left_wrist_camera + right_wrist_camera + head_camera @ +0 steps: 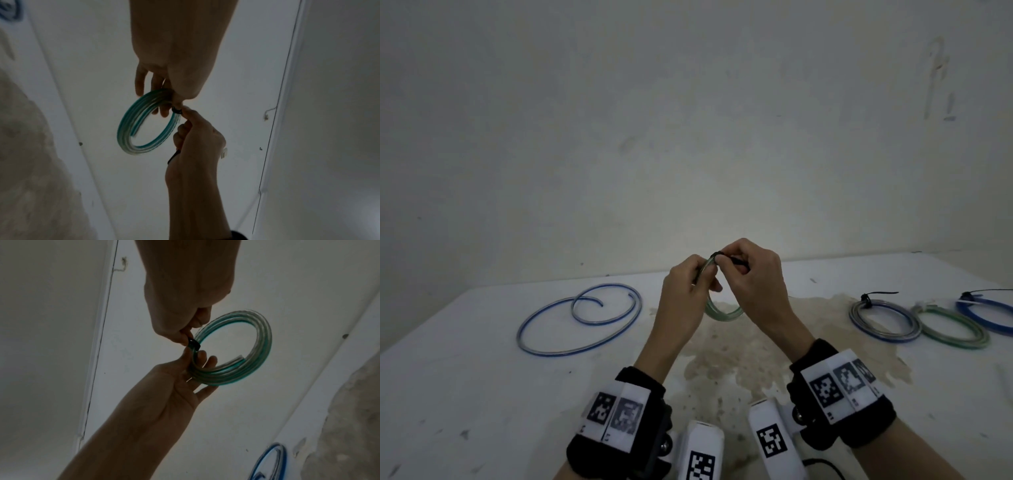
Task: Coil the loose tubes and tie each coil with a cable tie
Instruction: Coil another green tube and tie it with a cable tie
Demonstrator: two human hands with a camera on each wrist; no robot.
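A coil of clear tube with a green stripe [722, 313] [127, 129] [263, 337] hangs in the air above the middle of the table. My left hand [707, 275] [172, 104] [194, 357] grips its top left part, thumb on one side and fingers through the ring. A black cable tie [717, 255] [176, 110] [193, 344] wraps the coil's strands beside that grip. My right hand [727, 262] [187, 112] [185, 337] pinches the tie at its head, and the tie's tail [172, 156] runs back under the palm.
One loose blue-striped tube [578, 318] [271, 462] lies curled on the white table [465, 377] at the left. Three tied coils sit at the right: grey-blue [883, 320], green [952, 329] and blue [986, 315]. A brown stain [756, 349] covers the table's middle. The wall stands right behind.
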